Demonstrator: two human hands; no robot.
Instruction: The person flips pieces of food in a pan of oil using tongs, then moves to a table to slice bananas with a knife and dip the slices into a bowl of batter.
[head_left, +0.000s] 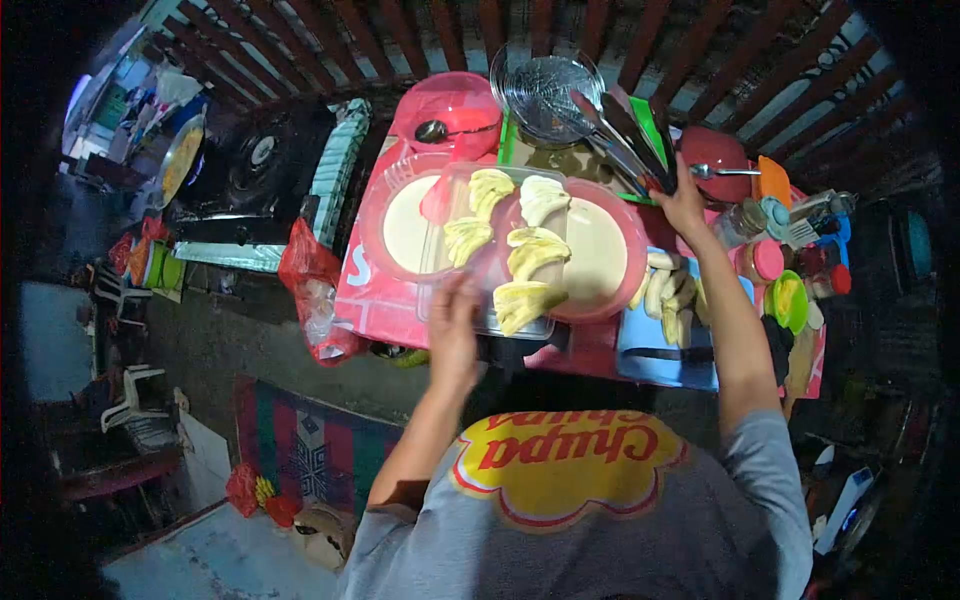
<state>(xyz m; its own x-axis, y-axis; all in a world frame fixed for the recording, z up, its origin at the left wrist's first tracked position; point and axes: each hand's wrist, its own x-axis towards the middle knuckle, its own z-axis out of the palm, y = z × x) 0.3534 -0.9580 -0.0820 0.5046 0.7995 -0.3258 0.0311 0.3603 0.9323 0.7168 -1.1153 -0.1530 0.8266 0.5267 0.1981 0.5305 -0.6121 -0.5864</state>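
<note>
My left hand (455, 325) is at the near left corner of a clear plastic tray (487, 322), its slightly blurred fingers over the rim. Several fanned, sliced bananas (533, 253) lie in the tray, pale yellow and one coated whiter. Beneath it are two pink bowls of cream-coloured batter, the left batter (408, 228) and the right batter (598, 255). Farther back, my right hand (683, 203) closes around the dark end of what look like tongs (640, 140), near a green-edged tray (507, 150) and a round wire strainer (550, 95).
Peeled bananas (668, 295) lie on a blue board (650, 355) at the right. Jars with pink lids (765, 260) and a green cup (788, 302) crowd the table's right end. A black stove (255, 165) stands left. A red plastic bag (305, 270) hangs at the table's left edge.
</note>
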